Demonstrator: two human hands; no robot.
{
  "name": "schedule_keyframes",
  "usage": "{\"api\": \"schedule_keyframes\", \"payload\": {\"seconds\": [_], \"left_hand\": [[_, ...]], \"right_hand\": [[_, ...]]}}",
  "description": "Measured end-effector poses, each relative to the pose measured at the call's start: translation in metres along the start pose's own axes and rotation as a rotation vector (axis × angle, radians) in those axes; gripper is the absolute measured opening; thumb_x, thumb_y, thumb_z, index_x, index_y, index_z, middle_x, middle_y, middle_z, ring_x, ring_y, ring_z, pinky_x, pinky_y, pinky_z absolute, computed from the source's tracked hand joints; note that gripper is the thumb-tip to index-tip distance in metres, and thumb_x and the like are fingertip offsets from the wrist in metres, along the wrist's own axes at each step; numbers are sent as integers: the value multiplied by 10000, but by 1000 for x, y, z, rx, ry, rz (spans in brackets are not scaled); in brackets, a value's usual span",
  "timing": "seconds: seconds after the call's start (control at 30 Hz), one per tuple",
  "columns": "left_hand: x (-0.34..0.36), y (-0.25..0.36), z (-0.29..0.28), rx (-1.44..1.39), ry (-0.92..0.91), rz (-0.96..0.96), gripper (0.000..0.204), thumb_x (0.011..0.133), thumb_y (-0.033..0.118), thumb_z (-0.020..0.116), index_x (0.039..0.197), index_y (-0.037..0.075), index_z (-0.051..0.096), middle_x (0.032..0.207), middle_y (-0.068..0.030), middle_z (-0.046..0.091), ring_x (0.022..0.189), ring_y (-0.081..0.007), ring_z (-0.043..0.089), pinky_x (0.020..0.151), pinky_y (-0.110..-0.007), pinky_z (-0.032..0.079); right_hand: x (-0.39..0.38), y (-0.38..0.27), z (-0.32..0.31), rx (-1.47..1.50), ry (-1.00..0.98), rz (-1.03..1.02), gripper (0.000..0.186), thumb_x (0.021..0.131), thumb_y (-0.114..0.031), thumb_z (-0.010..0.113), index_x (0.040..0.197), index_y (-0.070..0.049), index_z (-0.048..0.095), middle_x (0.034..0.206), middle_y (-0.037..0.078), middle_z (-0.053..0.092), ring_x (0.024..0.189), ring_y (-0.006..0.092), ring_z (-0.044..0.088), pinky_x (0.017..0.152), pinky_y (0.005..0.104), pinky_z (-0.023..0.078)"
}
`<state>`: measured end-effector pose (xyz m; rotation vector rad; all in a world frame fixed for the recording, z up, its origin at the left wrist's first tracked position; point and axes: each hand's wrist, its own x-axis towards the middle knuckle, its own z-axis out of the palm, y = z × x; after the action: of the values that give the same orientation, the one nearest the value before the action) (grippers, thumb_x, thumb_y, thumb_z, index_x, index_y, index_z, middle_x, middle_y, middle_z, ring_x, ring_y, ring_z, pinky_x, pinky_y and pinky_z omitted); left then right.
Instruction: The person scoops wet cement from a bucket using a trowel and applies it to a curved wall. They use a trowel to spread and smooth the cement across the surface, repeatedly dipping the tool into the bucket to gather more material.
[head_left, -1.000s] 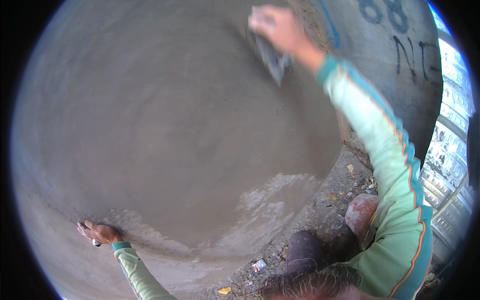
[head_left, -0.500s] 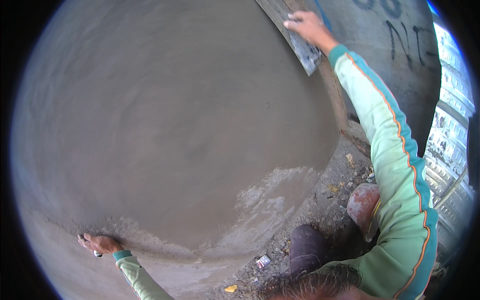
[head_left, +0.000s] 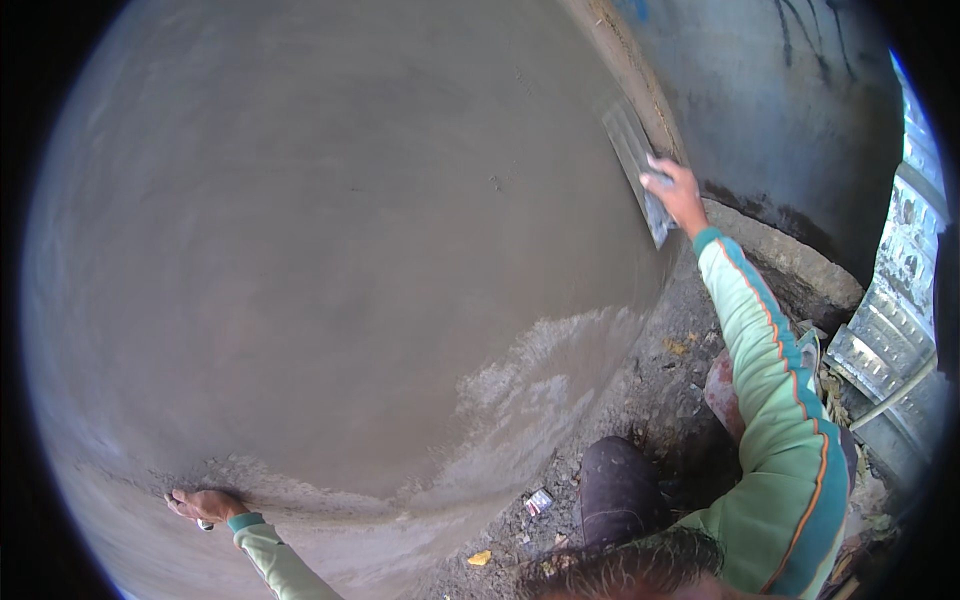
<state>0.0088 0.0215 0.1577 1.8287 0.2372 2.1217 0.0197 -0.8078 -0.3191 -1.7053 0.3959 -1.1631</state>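
My right hand (head_left: 681, 197) grips a plastering trowel (head_left: 632, 158), a long flat grey blade smeared with mortar. The blade lies against the wet grey plaster (head_left: 350, 250), close to its right edge and beside a raised border strip (head_left: 640, 85). At the lower left, my left hand (head_left: 203, 503) rests at the rough lower edge of the plaster with its fingers curled. A small round pale end (head_left: 205, 525) shows beneath it; what it belongs to is hidden.
Rubble ground (head_left: 540, 490) with a small crumpled packet (head_left: 538, 502) and a yellow scrap (head_left: 480, 558) runs below the plaster. A dark boot (head_left: 622, 490) stands there. A concrete ledge (head_left: 785, 255) and a grey wall (head_left: 780, 120) lie to the right, with pale perforated panels (head_left: 895, 270) beyond.
My right hand has brought the trowel down and to the right along the plaster's right edge. My left hand stays at nearly the same spot. The view has shifted a little.
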Motion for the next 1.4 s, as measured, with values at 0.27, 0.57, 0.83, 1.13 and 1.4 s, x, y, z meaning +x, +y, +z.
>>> {"api": "schedule_keyframes", "payload": {"seconds": [0.27,0.57,0.83,1.13,1.4], "left_hand": [[-21,4,43,-128,-17,56,654,1085,466,376,1479,-42,494,1550,-251,453,1428,-400,421,1193,-501,314],[-11,-5,14,-144,37,98,660,1082,497,396,1508,0,476,1606,-210,382,1512,-356,310,1229,-498,265],[-11,-6,14,-152,35,167,648,1090,482,376,1514,1,467,1612,-213,377,1523,-351,292,1250,-488,219],[-15,-1,12,-179,42,134,646,1086,483,391,1514,6,472,1619,-211,372,1522,-348,300,1245,-486,234],[-12,-4,13,-185,33,138,643,1087,486,419,1518,11,465,1624,-215,340,1514,-352,303,1233,-497,269]], "right_hand": [[-281,143,53,686,390,1236,234,932,-332,759,1008,-118,700,623,-9,466,457,136,423,392,327,318],[46,-203,-15,154,116,-100,417,962,-271,714,1308,-40,693,1131,138,679,998,226,626,857,330,471],[281,-446,-67,-136,197,-540,374,844,-406,712,1010,-80,790,990,207,756,959,385,720,884,424,547],[391,-473,-62,-1172,83,-1106,182,827,-224,667,847,-61,747,864,181,730,852,407,712,756,497,549],[281,-393,-55,-319,-32,-410,464,887,-375,744,1202,-34,746,881,123,740,642,210,629,657,362,515]]}}
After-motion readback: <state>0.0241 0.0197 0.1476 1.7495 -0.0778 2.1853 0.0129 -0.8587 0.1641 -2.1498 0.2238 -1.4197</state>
